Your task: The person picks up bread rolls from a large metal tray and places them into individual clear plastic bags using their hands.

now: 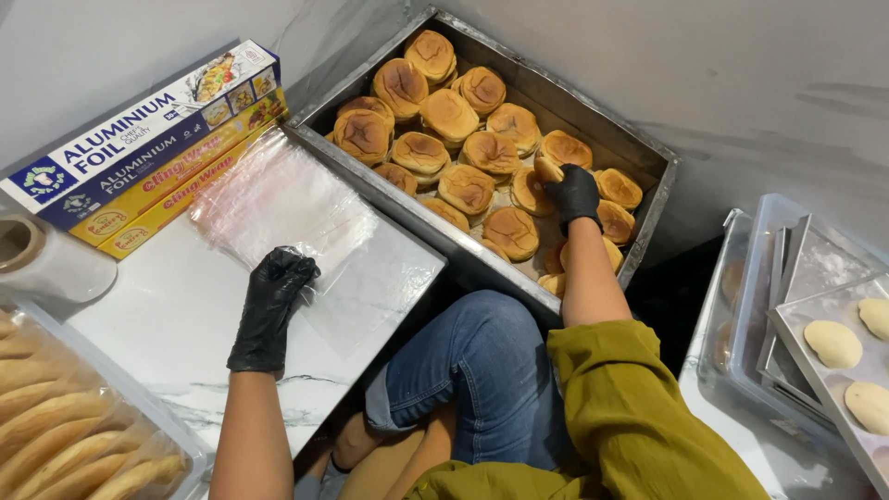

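Note:
A deep metal tray [648, 162] at the top centre holds several golden-brown buns. My right hand [572, 194], in a black glove, reaches into it and grips one bun [546, 169] near the tray's right side. My left hand [276, 282], also black-gloved, pinches the near edge of a stack of clear plastic bags [278, 199] lying on the white marble counter [176, 315].
Long boxes of foil and cling wrap [148, 148] lie stacked at the left, with a roll of clear film [42, 255] below them. A clear bin of long bread rolls [74, 435] sits at bottom left. Trays with raw dough rounds [833, 343] stand at the right. My knee in jeans [472, 361] is in the middle.

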